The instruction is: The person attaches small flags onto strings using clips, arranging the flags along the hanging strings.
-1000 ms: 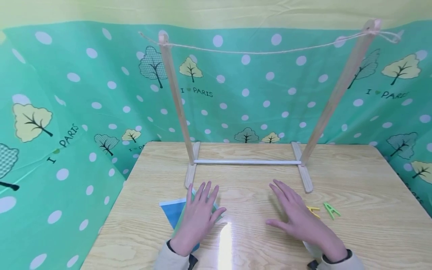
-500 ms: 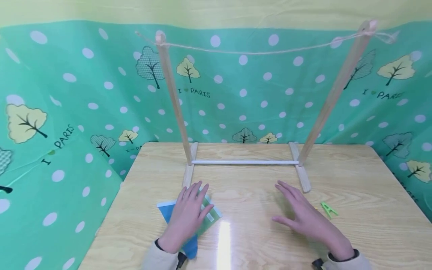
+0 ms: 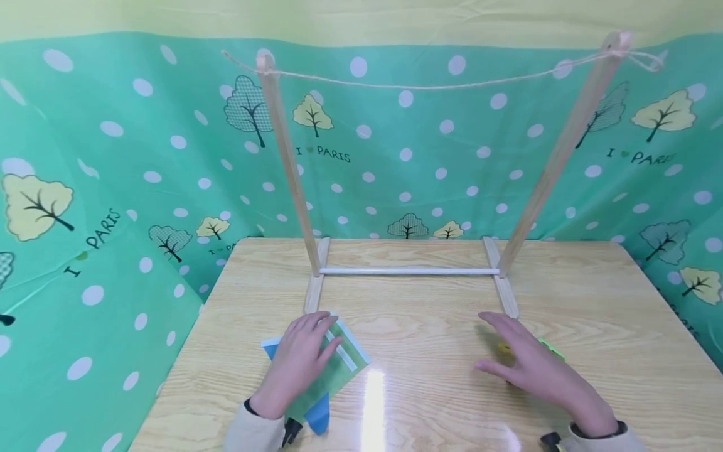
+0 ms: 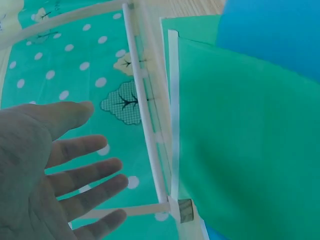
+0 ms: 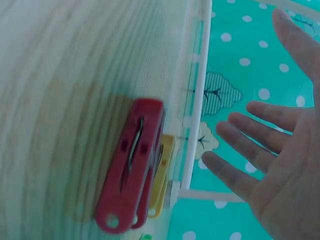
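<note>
My left hand [image 3: 296, 358] hovers over green sheets [image 3: 339, 373] with white edge strips, which lie stacked on blue ones [image 3: 319, 414]. In the left wrist view its fingers are spread and hold nothing, beside a large green sheet [image 4: 240, 125]. At the right, my right hand [image 3: 533, 367] is held above the table with thumb and fingers apart, nothing between them. Below it lie a yellow clothespin [image 3: 504, 348] and a green clothespin [image 3: 552, 349], both partly covered. A red clothespin [image 5: 130, 165] shows only in the right wrist view, in front of the yellow one.
A wooden stand with two posts [image 3: 290, 166] and a white crossbar [image 3: 409, 271] stands at the back of the table [image 3: 418, 326]. A thin string [image 3: 429, 86] sags between the post tops. Green dotted cloth [image 3: 407, 169] hangs behind and to the left.
Both hands have moved apart, the left one leftwards and the right one rightwards. More of the green sheet is uncovered now, and the right hand covers more of the green clothespin.
</note>
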`<state>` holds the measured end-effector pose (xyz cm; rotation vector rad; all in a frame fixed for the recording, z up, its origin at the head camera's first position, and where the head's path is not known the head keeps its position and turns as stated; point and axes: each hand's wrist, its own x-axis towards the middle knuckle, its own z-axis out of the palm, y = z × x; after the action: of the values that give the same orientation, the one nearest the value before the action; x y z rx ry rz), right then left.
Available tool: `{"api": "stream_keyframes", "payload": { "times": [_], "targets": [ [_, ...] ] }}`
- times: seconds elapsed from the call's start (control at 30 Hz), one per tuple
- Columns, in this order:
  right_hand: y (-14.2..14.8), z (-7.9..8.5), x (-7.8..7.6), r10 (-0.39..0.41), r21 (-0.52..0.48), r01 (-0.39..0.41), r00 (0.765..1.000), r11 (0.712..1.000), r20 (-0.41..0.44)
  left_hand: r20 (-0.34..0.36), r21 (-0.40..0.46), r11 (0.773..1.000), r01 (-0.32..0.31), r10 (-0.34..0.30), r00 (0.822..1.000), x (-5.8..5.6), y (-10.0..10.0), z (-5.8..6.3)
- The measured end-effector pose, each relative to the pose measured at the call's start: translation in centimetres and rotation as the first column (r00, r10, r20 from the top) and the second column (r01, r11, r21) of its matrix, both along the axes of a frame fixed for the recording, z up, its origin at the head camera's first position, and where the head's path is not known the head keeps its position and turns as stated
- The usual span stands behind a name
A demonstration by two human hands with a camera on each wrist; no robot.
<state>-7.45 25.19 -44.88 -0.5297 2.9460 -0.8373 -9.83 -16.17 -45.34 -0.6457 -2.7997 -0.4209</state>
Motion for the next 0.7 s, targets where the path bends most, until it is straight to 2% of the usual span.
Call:
{"api": "stream_keyframes", "payload": {
  "times": [0.3, 0.43, 0.53, 0.7],
  "targets": [
    [1.6, -0.3, -0.8, -0.024, -0.001, 0.024, 1.000, 1.000, 0.008, 0.049, 0.118, 0.991, 0.061, -0.067, 0.997, -1.0, -0.6, -0.4],
    [2.2, -0.5, -1.1, -0.025, 0.000, 0.025, 1.000, 1.000, 0.000, 0.077, 0.147, 0.987, 0.067, -0.079, 0.994, -1.5, -0.9, -0.7],
    [2.6, -0.6, -1.2, -0.014, -0.001, 0.014, 1.000, 1.000, -0.021, 0.129, 0.175, 0.983, 0.052, -0.075, 0.989, -1.9, -1.2, -1.1],
    [3.3, -1.0, -1.2, -0.005, 0.020, 0.006, 0.999, 1.000, -0.037, 0.244, 0.229, 0.973, 0.023, -0.080, 0.967, -2.4, -1.7, -1.7]
  ]
}}
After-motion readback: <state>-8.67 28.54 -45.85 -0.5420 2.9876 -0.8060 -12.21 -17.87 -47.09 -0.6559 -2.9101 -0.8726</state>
